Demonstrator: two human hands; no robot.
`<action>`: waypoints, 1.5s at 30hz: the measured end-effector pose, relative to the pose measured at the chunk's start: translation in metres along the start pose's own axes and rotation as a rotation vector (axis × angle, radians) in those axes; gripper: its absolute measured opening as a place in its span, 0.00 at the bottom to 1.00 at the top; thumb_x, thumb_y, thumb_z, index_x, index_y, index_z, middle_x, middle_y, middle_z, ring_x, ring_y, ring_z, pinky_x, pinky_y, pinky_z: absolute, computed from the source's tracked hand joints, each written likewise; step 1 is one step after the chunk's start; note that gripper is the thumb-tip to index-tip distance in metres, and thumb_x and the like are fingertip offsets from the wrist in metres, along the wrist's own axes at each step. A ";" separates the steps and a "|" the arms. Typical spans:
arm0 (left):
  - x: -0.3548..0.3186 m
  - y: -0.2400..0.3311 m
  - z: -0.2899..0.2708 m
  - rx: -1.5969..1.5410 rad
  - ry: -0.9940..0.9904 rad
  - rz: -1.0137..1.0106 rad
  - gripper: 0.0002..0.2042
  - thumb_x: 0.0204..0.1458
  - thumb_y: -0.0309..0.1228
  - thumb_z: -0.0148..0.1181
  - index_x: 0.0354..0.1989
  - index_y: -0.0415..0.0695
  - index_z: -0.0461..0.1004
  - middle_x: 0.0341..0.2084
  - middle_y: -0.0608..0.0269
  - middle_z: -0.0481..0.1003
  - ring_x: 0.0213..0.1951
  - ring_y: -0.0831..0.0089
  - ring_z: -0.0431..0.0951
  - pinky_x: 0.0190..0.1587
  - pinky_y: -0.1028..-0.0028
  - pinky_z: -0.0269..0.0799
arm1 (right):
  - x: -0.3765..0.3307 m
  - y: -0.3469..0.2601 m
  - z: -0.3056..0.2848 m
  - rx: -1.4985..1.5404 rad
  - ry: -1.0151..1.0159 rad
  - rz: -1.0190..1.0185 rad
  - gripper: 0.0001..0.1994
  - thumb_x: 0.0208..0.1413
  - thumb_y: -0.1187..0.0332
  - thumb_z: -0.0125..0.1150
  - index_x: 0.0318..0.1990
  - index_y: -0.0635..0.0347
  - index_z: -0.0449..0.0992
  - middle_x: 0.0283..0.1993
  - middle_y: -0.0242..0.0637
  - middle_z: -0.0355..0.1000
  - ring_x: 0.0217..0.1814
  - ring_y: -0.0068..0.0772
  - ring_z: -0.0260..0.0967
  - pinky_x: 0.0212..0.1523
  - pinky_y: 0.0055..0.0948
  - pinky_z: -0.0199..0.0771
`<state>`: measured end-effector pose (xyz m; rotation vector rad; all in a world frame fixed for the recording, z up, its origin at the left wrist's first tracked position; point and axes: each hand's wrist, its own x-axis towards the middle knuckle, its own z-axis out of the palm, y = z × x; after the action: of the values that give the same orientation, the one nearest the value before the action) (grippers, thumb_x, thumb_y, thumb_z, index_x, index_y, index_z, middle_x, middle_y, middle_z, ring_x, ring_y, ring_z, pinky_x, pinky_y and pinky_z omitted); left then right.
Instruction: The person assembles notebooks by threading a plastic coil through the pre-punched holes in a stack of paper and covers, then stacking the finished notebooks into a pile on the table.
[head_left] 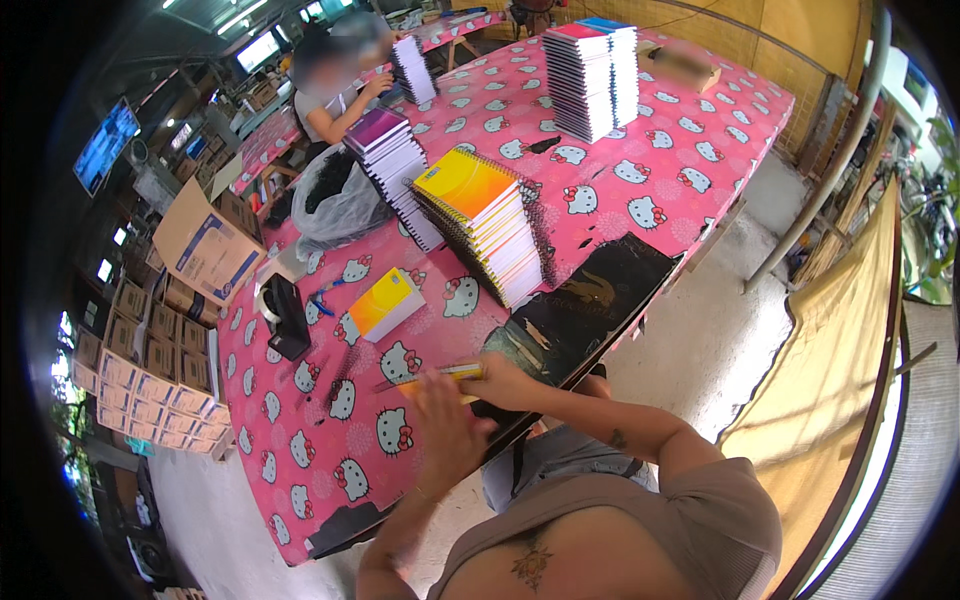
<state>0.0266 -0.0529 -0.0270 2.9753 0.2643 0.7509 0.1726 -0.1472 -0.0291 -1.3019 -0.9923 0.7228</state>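
Observation:
My right hand [503, 383] is closed on the right end of a yellow-orange notebook [455, 372] near the table's front edge. My left hand [446, 428] lies against the notebook's near side, fingers stretched out and thumb apart; it covers much of the cover. Black spiral binding coils [343, 378] lie on the table to the left of my hands. Beyond them sits a short pile of yellow-orange booklets [385, 304] with no coil visible. A tall stack of spiral-bound yellow notebooks [485, 225] stands farther back, leaning slightly.
A black tape dispenser [285, 315] and a blue tool [321, 299] lie at left. Purple notebooks [395, 180] stand by a plastic bag [338, 212]; another stack [590, 85] is farther back. A dark board [595, 295] lines the front edge. A person [330, 100] sits across the table.

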 end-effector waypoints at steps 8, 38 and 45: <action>-0.001 -0.005 0.006 0.026 -0.138 0.007 0.39 0.64 0.52 0.43 0.71 0.29 0.48 0.71 0.30 0.46 0.74 0.37 0.41 0.70 0.38 0.31 | 0.009 0.027 -0.007 -0.212 -0.014 -0.094 0.14 0.55 0.73 0.62 0.50 0.60 0.78 0.35 0.49 0.77 0.35 0.37 0.76 0.40 0.35 0.74; 0.018 0.015 -0.009 0.022 0.051 -0.031 0.23 0.59 0.40 0.59 0.60 0.43 0.70 0.58 0.45 0.71 0.64 0.54 0.66 0.71 0.42 0.39 | 0.007 0.034 -0.014 -0.295 -0.130 -0.054 0.12 0.49 0.71 0.67 0.42 0.65 0.79 0.31 0.51 0.77 0.34 0.53 0.76 0.37 0.38 0.73; 0.023 -0.004 -0.014 -0.082 0.095 -0.063 0.16 0.60 0.37 0.58 0.53 0.45 0.74 0.51 0.60 0.75 0.56 0.61 0.73 0.70 0.42 0.42 | 0.008 0.015 -0.013 -0.283 -0.180 0.007 0.12 0.51 0.70 0.67 0.42 0.64 0.80 0.37 0.50 0.78 0.38 0.49 0.78 0.41 0.37 0.74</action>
<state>0.0398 -0.0449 -0.0042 2.8444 0.3222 0.8750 0.1894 -0.1437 -0.0420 -1.5030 -1.2714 0.7329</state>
